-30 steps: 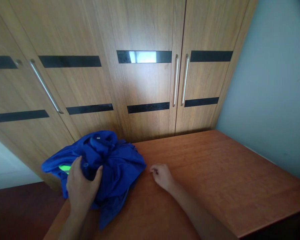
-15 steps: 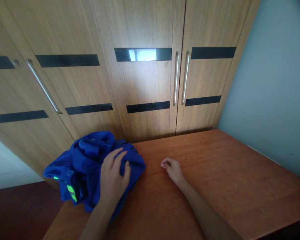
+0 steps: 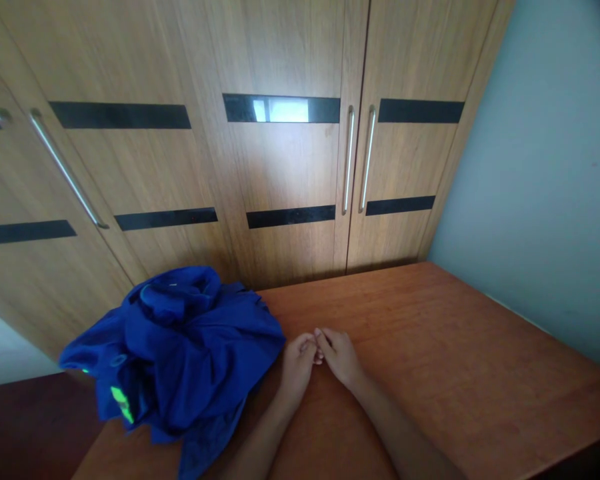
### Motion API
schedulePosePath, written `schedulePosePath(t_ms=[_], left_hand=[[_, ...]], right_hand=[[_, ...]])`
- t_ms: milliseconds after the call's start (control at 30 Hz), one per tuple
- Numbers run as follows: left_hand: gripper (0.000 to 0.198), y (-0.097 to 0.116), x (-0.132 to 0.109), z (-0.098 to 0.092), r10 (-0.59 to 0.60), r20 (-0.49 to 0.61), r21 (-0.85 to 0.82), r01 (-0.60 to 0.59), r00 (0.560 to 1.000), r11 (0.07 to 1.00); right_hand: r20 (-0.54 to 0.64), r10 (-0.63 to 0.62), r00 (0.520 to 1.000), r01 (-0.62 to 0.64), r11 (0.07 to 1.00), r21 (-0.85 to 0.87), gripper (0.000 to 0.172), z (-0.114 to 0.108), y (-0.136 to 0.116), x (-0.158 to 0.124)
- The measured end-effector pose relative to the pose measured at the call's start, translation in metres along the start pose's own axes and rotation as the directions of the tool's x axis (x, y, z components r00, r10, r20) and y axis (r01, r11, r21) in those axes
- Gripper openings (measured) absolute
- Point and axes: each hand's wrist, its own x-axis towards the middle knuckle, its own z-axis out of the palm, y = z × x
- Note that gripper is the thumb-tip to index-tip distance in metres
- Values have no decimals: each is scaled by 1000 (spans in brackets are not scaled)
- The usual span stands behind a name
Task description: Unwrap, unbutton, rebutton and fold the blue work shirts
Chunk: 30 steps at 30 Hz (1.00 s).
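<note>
A crumpled blue garment [image 3: 195, 347] with bright green patches lies heaped at the left of the wooden table [image 3: 430, 373]. One flap of it reaches down towards the near edge. Just right of the heap, my left hand [image 3: 299, 363] rests with its fingers curled in. My right hand [image 3: 340, 357] meets it fingertip to fingertip above the table, its fingers curled too. I see nothing held in either hand, and neither grips the garment.
A wooden wardrobe [image 3: 290, 167] with black strips and metal handles [image 3: 349, 160] stands along the table's far edge. To the right is a pale wall [image 3: 540, 200]. Dark reddish floor [image 3: 25, 420] shows beyond the table's left side.
My left hand has come off the garment and moved right to meet my right hand, its fingers now curled. The view has shifted slightly; the garment stays heaped on the table.
</note>
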Motion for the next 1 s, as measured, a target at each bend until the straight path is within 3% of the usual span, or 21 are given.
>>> schedulePosePath(t_ms=[300, 1000], left_hand=[[24, 1, -6, 1, 33, -27, 66, -31, 999, 997], [24, -1, -5, 1, 33, 6, 74, -33, 999, 997]], right_hand=[[17, -32, 999, 33, 996, -79, 46, -2, -5, -4], [29, -34, 999, 36, 997, -62, 48, -2, -3, -3]])
